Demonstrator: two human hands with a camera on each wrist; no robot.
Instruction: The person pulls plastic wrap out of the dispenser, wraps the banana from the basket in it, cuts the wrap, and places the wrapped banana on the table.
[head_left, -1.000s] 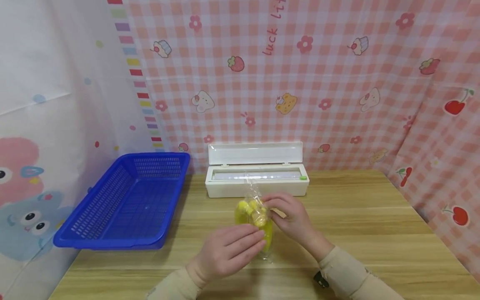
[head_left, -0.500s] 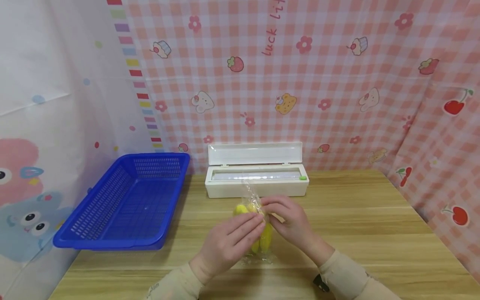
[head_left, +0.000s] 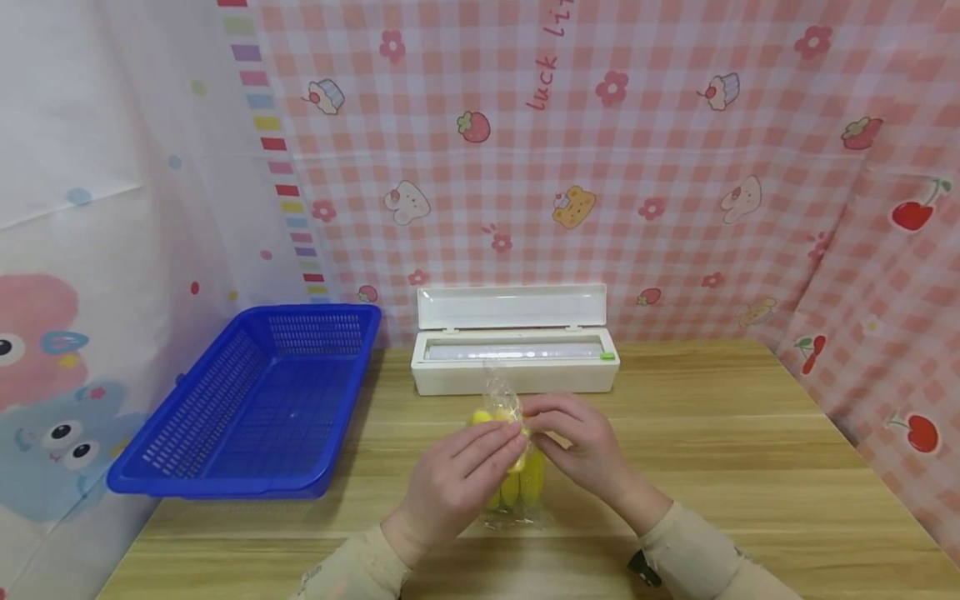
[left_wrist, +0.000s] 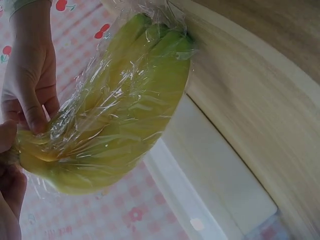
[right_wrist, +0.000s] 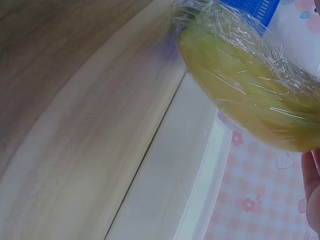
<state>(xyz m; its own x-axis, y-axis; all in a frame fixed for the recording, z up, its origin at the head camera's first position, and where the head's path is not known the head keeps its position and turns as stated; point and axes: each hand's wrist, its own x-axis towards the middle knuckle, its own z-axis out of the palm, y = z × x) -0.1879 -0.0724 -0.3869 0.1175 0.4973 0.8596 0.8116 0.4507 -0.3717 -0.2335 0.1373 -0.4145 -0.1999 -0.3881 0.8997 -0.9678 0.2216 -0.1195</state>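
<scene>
A bunch of bananas (head_left: 531,482), yellow with greenish tips, is wrapped in clear cling film (head_left: 498,385). My left hand (head_left: 459,477) pinches the stem end between thumb and fingers; in the left wrist view that hand (left_wrist: 9,172) shows only at the edge. From the other side my right hand (head_left: 581,442) pinches the film near the stems with thumb and fingertips. Loose film sticks up above the stems and also gathers past the tips. The right wrist view shows the wrapped bananas (right_wrist: 240,85) from the side, the film crinkled along one edge.
Behind the hands stands a white cling film dispenser (head_left: 517,379), its lid raised and a roll inside. A blue plastic basket (head_left: 330,467) sits at the left of the wooden table (head_left: 720,467). A small dark object (head_left: 643,568) lies by the right sleeve. Checked cloth hangs behind.
The bananas have tipped so their tips now point toward me below the hands. My left hand has shifted up from the side of the bunch to the stem end.
</scene>
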